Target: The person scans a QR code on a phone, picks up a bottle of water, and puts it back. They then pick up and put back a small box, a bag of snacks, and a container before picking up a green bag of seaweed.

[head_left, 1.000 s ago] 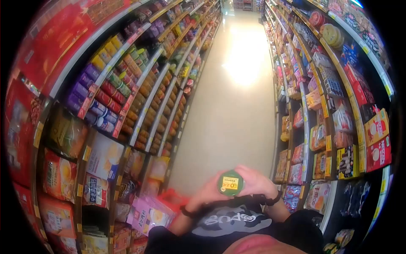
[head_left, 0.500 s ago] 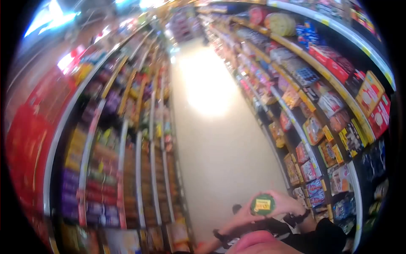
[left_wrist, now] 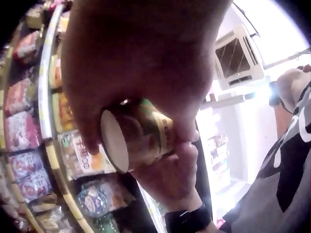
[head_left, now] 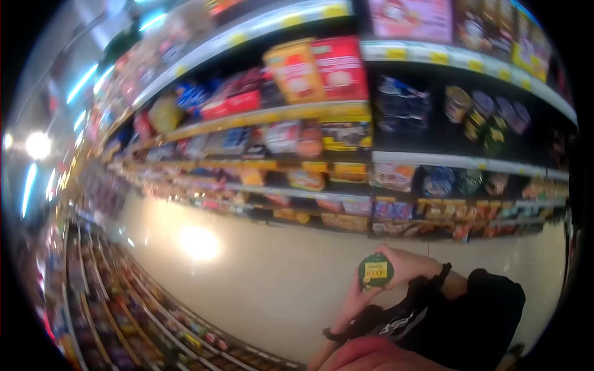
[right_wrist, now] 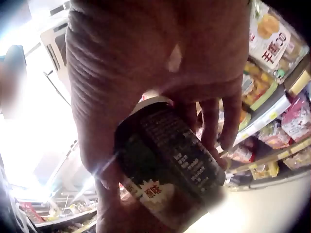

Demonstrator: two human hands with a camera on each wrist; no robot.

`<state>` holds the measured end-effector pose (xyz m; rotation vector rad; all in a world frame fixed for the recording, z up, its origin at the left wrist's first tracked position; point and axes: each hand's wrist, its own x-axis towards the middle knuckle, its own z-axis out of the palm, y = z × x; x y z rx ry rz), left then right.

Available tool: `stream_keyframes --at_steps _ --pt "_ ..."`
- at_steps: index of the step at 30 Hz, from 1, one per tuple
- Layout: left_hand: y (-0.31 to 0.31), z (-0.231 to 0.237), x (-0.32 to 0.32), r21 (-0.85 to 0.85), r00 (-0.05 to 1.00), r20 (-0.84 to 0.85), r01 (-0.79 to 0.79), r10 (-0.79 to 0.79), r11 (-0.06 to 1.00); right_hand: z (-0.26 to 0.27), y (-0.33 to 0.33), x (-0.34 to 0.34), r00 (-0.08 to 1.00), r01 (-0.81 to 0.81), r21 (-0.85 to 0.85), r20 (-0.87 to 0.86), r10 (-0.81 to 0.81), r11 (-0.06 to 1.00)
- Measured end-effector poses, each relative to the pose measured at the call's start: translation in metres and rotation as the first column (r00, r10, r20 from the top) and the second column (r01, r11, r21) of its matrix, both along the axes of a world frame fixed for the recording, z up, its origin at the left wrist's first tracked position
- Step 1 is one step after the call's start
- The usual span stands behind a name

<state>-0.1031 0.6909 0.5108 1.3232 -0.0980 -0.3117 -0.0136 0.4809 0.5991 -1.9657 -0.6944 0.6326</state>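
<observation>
A round cup with a green lid and yellow label (head_left: 375, 271) is held upright between both hands in front of the body. My left hand (head_left: 357, 300) grips its near left side, and my right hand (head_left: 405, 264) grips its right side. In the left wrist view the cup (left_wrist: 141, 136) shows its pale round base, with the left hand (left_wrist: 141, 58) curled over it. In the right wrist view the right hand (right_wrist: 160, 63) arches over the dark printed side of the cup (right_wrist: 170, 165).
Stocked shelves (head_left: 278, 114) run along the far side of the aisle, with boxes, bags and several cups (head_left: 458, 104). More shelves (head_left: 117, 297) stand at the lower left. The pale floor (head_left: 278, 278) lies between them, and ceiling lights show at upper left.
The head view has swung right, from looking down the aisle to facing the right-hand shelves. Both hands still hold the cup, which now sits further right in view than a second ago.
</observation>
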Motion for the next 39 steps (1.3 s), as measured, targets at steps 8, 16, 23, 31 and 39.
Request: stream_keyframes --at_steps 8,16,23,31,39 --pt "-0.168 0.040 0.110 0.216 0.986 0.109 0.098 -0.124 0.972 0.028 -0.174 0.044 0.874 0.445 0.200 0.118 -0.472 0.873" --pt "-0.325 0.103 0.206 0.293 0.901 0.393 0.068 -0.185 0.954 0.047 -0.311 0.082 0.647 0.650 0.509 0.018 -0.762 0.564" --pt "-0.382 0.139 0.241 0.204 0.957 0.288 -0.086 0.024 0.975 0.040 -0.303 0.131 0.387 0.633 0.719 0.028 -0.922 0.287" --pt "-0.367 0.118 0.276 0.536 0.736 0.664 -0.341 -0.136 0.772 0.019 -0.285 0.164 0.251 0.702 0.650 0.156 -0.955 0.291" --pt "-0.290 0.114 0.218 0.524 0.687 0.703 -0.327 -0.183 0.786 0.038 -0.271 0.149 0.119 0.674 0.621 0.442 -0.889 0.399"
